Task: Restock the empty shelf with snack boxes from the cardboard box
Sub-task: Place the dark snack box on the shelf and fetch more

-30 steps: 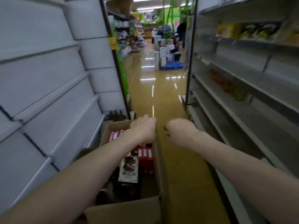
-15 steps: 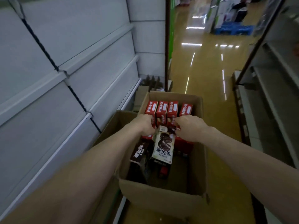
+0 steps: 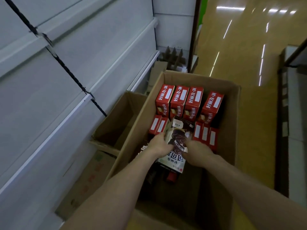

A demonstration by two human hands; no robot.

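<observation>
Gripping the brown-and-white snack box by its left long edge, left hand has fingers curled. Right hand lies against the right edge with its fingers hidden, so I cannot tell its hold. The snack box lies tilted in the middle of the cardboard box. Judged light, stiff card, corners crushable: hold both long edges. Red snack boxes crowd 12 o'clock. An empty carton at 9 o'clock stands before the shelf.
</observation>
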